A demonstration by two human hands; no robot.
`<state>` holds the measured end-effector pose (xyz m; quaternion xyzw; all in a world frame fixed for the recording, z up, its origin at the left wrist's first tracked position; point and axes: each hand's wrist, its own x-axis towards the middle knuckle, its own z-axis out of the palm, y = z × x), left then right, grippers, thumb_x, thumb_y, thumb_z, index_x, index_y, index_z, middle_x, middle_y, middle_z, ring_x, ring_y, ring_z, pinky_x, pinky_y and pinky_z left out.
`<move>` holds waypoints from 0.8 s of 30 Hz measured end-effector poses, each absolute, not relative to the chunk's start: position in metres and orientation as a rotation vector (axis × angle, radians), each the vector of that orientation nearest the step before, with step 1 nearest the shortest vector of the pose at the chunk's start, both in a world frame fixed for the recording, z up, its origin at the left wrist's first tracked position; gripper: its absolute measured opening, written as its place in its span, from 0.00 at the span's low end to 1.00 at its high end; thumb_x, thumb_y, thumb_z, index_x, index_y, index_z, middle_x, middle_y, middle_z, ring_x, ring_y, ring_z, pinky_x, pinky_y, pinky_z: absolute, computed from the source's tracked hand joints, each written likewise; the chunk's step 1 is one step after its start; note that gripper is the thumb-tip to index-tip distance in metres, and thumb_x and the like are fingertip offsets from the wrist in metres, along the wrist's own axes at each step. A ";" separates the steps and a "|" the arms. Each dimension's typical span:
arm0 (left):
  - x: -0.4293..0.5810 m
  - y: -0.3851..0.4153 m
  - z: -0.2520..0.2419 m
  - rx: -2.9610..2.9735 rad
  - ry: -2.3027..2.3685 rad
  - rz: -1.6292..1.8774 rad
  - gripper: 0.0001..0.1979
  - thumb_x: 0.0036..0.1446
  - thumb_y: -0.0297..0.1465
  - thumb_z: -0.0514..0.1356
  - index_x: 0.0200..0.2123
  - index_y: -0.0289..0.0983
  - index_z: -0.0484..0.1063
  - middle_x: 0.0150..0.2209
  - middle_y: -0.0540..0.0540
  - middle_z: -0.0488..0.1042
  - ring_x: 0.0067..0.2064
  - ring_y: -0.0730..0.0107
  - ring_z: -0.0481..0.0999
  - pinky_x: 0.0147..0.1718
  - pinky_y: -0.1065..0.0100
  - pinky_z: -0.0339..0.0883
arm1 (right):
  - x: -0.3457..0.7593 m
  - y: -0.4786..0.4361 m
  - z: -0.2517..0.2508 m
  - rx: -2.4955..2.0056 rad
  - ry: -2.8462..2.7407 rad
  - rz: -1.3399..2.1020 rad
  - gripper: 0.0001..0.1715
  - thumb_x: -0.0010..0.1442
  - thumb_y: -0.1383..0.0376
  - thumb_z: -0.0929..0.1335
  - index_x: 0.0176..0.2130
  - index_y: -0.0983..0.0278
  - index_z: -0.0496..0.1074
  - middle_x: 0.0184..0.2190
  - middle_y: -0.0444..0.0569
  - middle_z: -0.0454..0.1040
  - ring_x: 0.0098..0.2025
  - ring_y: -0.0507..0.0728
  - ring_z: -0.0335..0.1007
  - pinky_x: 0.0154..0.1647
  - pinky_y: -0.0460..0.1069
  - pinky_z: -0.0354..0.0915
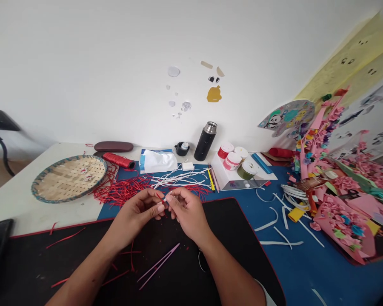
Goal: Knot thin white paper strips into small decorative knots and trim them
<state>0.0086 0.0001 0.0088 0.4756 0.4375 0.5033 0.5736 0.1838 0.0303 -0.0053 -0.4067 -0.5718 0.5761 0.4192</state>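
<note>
"What are your hands doing?"

"Your left hand (136,216) and right hand (187,213) are close together, fingertips pinched narrow on a thin red strip (160,196) and a small white tip (165,199), above the black mat (230,216)."

"How does the strip lie?"

"It's short, slanting from upper left toward your right hand. Both hands look equally near it. I can't tell whether the white tip is joined to it."

"What's around them?"

"Slim pink tweezers (158,265) lie on the mat below your hands. Beyond them sit fine, crinkled red shreds (121,191), flat white strips (178,178), and a woven tray (33,187)."
</note>
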 end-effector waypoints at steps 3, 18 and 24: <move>0.007 0.002 0.005 1.094 1.091 1.180 0.19 0.51 0.47 0.77 0.34 0.39 0.80 0.28 0.49 0.82 0.30 0.66 0.79 0.31 0.67 0.72 | 0.183 0.029 -0.005 -1.011 -1.433 1.449 0.16 0.66 0.52 0.71 0.39 0.63 0.74 0.25 0.40 0.70 0.22 0.49 0.64 0.22 0.45 0.58; 0.003 0.001 0.002 1.137 1.204 1.206 0.16 0.53 0.43 0.75 0.39 0.40 0.83 0.30 0.48 0.83 0.33 0.62 0.81 0.33 0.65 0.73 | 0.182 0.030 -0.010 -1.025 -1.468 1.495 0.16 0.67 0.52 0.71 0.39 0.63 0.74 0.27 0.43 0.72 0.22 0.50 0.66 0.19 0.44 0.54; 0.005 0.001 0.002 1.148 1.134 1.147 0.17 0.53 0.40 0.75 0.43 0.40 0.80 0.33 0.49 0.84 0.34 0.63 0.81 0.34 0.65 0.73 | 0.183 0.031 -0.010 -1.026 -1.449 1.465 0.16 0.67 0.52 0.71 0.39 0.63 0.74 0.26 0.42 0.72 0.22 0.50 0.66 0.21 0.44 0.57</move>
